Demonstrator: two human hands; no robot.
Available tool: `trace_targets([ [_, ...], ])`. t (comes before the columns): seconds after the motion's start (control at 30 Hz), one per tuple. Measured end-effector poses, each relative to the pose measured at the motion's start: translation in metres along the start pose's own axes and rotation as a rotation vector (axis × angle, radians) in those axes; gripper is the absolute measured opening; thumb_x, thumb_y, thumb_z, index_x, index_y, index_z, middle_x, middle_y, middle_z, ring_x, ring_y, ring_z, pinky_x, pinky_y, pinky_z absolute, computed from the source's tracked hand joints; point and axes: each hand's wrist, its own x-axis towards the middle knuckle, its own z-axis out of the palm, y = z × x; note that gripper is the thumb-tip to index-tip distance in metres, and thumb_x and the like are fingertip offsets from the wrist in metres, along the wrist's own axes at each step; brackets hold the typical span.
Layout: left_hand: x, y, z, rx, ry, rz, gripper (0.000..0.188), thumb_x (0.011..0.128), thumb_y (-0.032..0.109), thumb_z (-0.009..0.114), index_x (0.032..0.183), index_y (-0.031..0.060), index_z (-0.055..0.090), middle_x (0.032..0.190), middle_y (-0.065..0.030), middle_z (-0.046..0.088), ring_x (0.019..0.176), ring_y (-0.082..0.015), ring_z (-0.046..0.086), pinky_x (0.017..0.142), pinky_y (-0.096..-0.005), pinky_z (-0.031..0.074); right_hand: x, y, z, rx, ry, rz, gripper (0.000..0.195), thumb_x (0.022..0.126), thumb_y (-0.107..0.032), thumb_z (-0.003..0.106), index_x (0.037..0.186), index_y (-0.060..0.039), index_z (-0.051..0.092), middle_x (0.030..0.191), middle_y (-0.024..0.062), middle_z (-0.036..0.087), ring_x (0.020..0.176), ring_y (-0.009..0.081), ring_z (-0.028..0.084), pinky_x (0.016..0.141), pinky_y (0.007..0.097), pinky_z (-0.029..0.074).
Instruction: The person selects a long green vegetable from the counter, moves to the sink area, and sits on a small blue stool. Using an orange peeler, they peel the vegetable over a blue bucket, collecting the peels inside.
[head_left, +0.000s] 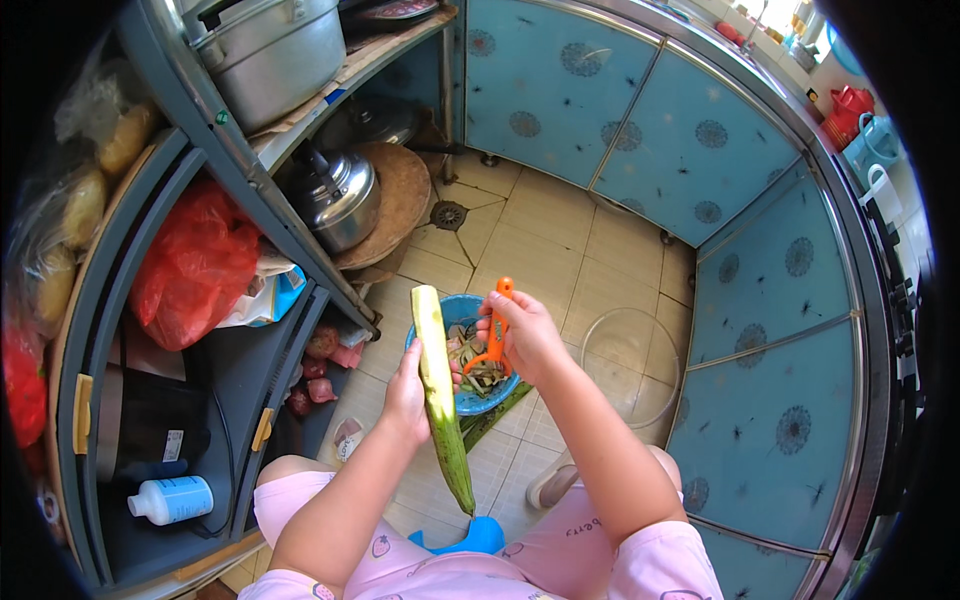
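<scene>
My left hand (406, 399) grips a long green gourd, likely a loofah (442, 420), around its middle. Its upper part is pale and peeled, while the lower part keeps its green skin and points toward my lap. In my right hand (532, 334) is an orange Y-shaped peeler (498, 330), handle up and head down, apart from the gourd. Below both hands a blue plastic basin (476, 408) on the floor holds peelings (480, 375). Another long green vegetable (504, 414) lies on the tiles beside the basin, partly hidden.
A clear round bowl (631, 416) stands on the floor to the right, near blue cabinets (765, 420). Shelving on the left holds a kettle (341, 199), a large metal pot (270, 67), a red plastic bag (191, 270) and a white-and-blue bottle (172, 500). A floor drain (448, 215) lies ahead.
</scene>
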Motion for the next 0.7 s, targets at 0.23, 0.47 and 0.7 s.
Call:
trace_targets([
  [0.23, -0.003, 0.004, 0.008, -0.118, 0.012, -0.042, 0.038, 0.091, 0.041, 0.033, 0.103, 0.0088, 0.049, 0.086, -0.0064, 0.057, 0.073, -0.0172, 0.055, 0.065, -0.0305, 0.046, -0.003, 0.01, 0.017, -0.287, 0.027, -0.286, 0.028, 0.09, -0.034, 0.044, 0.08, -0.0083, 0.046, 0.072, 0.0016, 0.047, 0.063, 0.01, 0.044, 0.057, 0.023, 0.039],
  [0.47, -0.002, -0.004, 0.006, -0.177, -0.048, -0.141, 0.04, 0.092, 0.04, 0.028, 0.11, 0.0102, 0.048, 0.097, -0.0067, 0.056, 0.083, -0.0198, 0.054, 0.07, -0.0338, 0.046, 0.006, 0.047, 0.034, -0.522, 0.067, -0.438, 0.023, 0.09, -0.027, 0.047, 0.081, -0.005, 0.047, 0.072, -0.0001, 0.046, 0.066, 0.0092, 0.041, 0.061, 0.0248, 0.037],
  [0.7, -0.006, -0.008, 0.003, -0.134, -0.155, -0.228, 0.04, 0.092, 0.041, 0.031, 0.102, 0.0056, 0.047, 0.078, -0.0062, 0.051, 0.065, -0.0159, 0.047, 0.058, -0.0284, 0.043, 0.058, 0.039, 0.017, -0.272, 0.285, -0.509, 0.029, 0.09, -0.029, 0.045, 0.074, -0.0056, 0.042, 0.063, 0.0005, 0.041, 0.059, 0.0115, 0.039, 0.054, 0.0284, 0.036],
])
